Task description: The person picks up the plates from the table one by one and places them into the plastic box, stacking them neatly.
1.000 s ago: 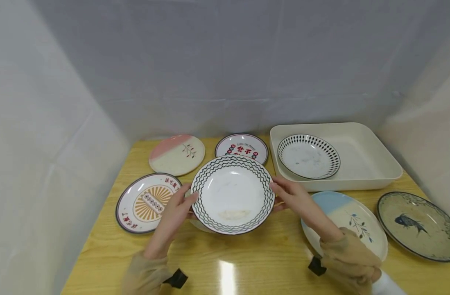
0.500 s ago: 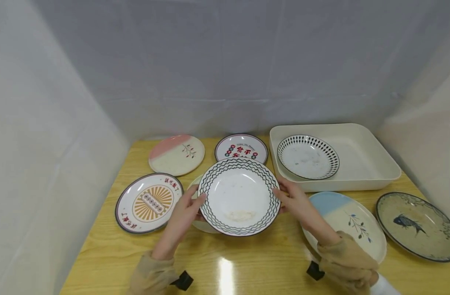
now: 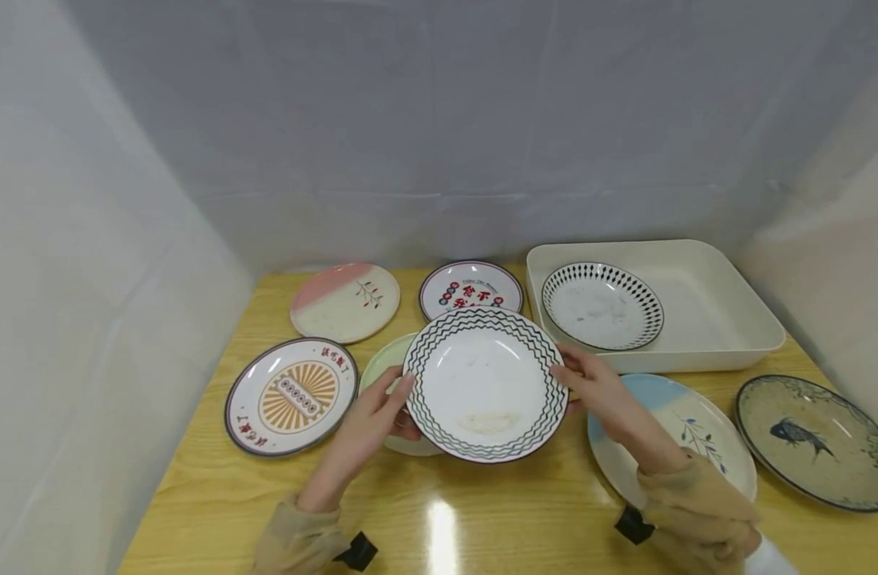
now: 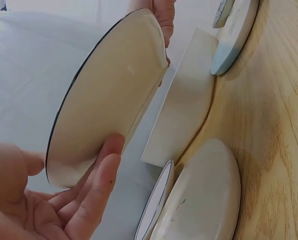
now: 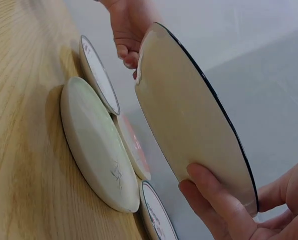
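A white plate (image 3: 485, 383) with a dark zigzag border is held up over the middle of the table, tilted toward the head camera. My left hand (image 3: 372, 417) grips its left rim, thumb on top and fingers beneath. On the opposite rim my right hand (image 3: 602, 391) pinches it the same way. Both wrist views show the plate's plain underside, with fingers (image 4: 96, 195) spread under it and clear of the table. Partly hidden below it lies a pale green plate (image 3: 388, 363). Behind it, a small plate with red lettering (image 3: 470, 286) is partly covered.
At the back right stands a cream bin (image 3: 719, 303) holding a plate with a diamond-patterned rim (image 3: 602, 307). A blue-and-cream plate (image 3: 669, 407) and a fish plate (image 3: 805, 439) lie at right. A pink-and-cream plate (image 3: 345, 303) and a sunburst plate (image 3: 295, 395) lie at left.
Both hands have carried the zigzag plate to the right, still tilted. More of the pale green plate beneath now shows. The other plates and the bin stay put.
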